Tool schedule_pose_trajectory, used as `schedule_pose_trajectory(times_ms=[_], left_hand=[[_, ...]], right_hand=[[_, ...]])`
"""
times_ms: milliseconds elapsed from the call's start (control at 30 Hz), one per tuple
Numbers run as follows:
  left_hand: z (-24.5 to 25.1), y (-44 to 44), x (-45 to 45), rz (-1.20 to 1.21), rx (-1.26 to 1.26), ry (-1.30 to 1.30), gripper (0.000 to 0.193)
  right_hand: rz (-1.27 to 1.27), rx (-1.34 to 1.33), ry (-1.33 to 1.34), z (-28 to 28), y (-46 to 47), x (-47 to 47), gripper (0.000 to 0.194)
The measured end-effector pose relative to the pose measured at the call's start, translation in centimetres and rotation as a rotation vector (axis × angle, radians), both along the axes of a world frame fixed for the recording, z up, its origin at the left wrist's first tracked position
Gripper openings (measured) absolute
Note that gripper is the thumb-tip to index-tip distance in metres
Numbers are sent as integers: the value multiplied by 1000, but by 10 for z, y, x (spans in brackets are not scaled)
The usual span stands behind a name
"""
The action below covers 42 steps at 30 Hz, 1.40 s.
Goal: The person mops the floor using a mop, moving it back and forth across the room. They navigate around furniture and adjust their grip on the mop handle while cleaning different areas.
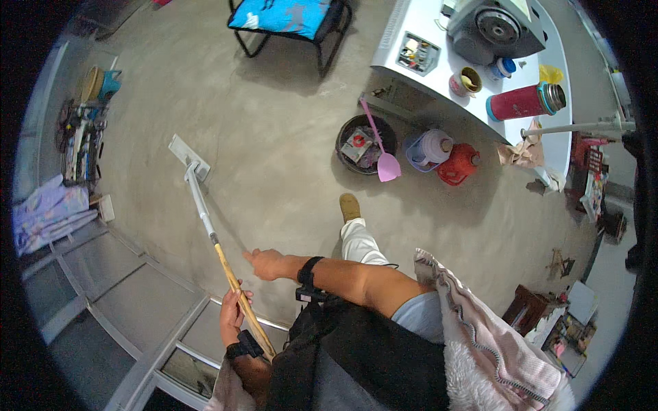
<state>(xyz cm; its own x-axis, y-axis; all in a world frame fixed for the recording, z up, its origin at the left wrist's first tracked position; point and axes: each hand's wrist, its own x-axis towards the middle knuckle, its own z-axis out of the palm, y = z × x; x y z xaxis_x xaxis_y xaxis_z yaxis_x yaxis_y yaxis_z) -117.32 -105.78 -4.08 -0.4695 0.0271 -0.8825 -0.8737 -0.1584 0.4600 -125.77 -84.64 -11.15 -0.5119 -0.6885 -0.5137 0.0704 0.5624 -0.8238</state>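
My left hand (234, 311) is closed around the wooden lower part of a long handle (226, 269). The handle continues as a pale metal or plastic pole, up to a flat rectangular mop head (189, 158) that rests on the concrete floor. My right hand (264, 263) is to the right of the pole, apart from it, with a finger pointing towards it; I see nothing in it. Both wrists wear black straps with small devices. One foot in a tan shoe (350, 206) stands on the floor ahead, beyond my right forearm.
A black bin (340, 149) with rubbish and a pink fly swatter (388, 167) stands ahead, beside a blue container and a red jug (458, 163). A white table (442, 87) holds a maroon flask (519, 105). A folding chair (280, 18) is farther off; a glazed metal frame (144, 313) lies left.
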Motion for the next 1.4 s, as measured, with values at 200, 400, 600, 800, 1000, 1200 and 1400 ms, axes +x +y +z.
schedule_pose_trajectory(times_ms=[200,400,600,800,1000,1200,1400], left_hand=[[30,31,-23,-30,-86,-46,53],[36,55,-47,-41,-129,-66,54],[35,67,-56,-11,-94,-58,57],[35,81,-68,38,-87,-61,54],[39,89,-75,38,-88,-60,54],[39,91,-80,-2,-89,-77,57],[40,83,-75,-13,-75,-58,61]], right_hand=[[-73,-165,-118,16,13,-10,61],[-130,-242,-197,3,37,-26,56],[-150,-210,-262,-21,38,-36,54],[-147,-211,-252,-29,45,-47,46],[-150,-172,-245,-30,58,-60,34],[-169,-165,-240,-31,56,-70,33],[-166,-208,-178,-24,40,-66,34]])
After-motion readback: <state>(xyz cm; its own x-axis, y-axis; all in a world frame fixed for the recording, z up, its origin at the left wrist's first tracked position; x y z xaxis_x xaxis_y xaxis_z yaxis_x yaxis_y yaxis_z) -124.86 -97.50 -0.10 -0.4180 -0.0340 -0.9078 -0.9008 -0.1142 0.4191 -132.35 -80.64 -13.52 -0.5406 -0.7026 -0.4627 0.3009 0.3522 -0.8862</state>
